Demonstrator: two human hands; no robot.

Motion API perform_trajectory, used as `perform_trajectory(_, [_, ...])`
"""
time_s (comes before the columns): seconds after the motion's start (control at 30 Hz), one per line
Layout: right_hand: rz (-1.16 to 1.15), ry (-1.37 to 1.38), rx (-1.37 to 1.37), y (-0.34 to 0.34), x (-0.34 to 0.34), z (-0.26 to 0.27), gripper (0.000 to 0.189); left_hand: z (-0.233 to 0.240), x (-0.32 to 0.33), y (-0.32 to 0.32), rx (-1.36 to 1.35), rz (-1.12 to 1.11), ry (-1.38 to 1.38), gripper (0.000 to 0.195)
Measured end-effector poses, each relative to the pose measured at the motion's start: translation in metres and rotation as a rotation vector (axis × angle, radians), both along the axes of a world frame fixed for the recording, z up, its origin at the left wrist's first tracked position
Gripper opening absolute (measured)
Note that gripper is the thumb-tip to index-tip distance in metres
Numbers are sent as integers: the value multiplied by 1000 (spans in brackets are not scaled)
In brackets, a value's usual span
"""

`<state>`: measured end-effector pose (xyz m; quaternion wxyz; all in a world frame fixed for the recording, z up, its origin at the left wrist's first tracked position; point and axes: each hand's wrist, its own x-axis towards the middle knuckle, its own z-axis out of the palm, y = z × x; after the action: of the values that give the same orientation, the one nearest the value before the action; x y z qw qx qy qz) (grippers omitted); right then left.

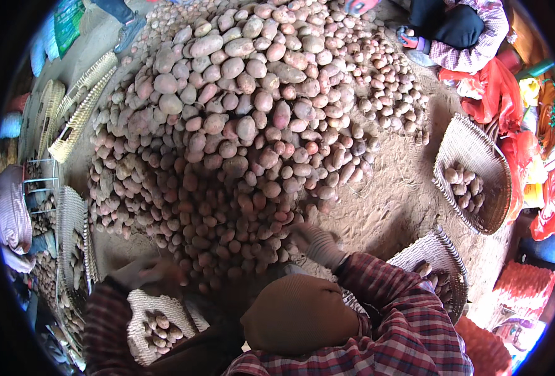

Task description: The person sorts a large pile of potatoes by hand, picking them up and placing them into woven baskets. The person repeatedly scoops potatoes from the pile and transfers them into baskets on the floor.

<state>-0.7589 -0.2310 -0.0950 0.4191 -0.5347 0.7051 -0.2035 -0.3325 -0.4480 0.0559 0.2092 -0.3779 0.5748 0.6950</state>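
A large heap of reddish and tan potatoes (239, 127) lies before me, larger ones towards the top and smaller ones nearer me. Blurred by motion, my left hand (148, 273) is at the heap's lower left edge, just above a woven basket (138, 319) holding several potatoes; its grip is unclear. My right hand (317, 244), in a grey striped glove, reaches the heap's lower right edge. Its blurred fingers are close to small potatoes, and whether it holds one cannot be told. Both sleeves are plaid. Between the arms is a rounded shape in brown cloth (301, 315).
Woven baskets with potatoes stand at the right (489, 174), lower right (418, 251) and left (70, 211). Light woven baskets (82, 113) lie upper left. Another person's gloved hand (409, 40) is at upper right, beside red plastic bags (498, 94). A person's foot (130, 33) shows upper left.
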Motion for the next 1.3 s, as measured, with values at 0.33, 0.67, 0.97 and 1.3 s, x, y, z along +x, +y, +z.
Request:
perform_trajectory(0.33, [-404,187,-249,-9,-67,-28,31,-35,108,77,-31,324,-455,29])
perform_trajectory(0.67, [-292,-23,-78,-22,-27,-1,34,-37,27,84,-393,-120,-221,30])
perform_trajectory(0.97, [237,888,-628,-187,-2,33,36,-54,18,70,-346,12,-182,31])
perform_trajectory(1.3, [-325,34,-482,-133,-3,33,32,-24,-48,71,-33,715,27,47])
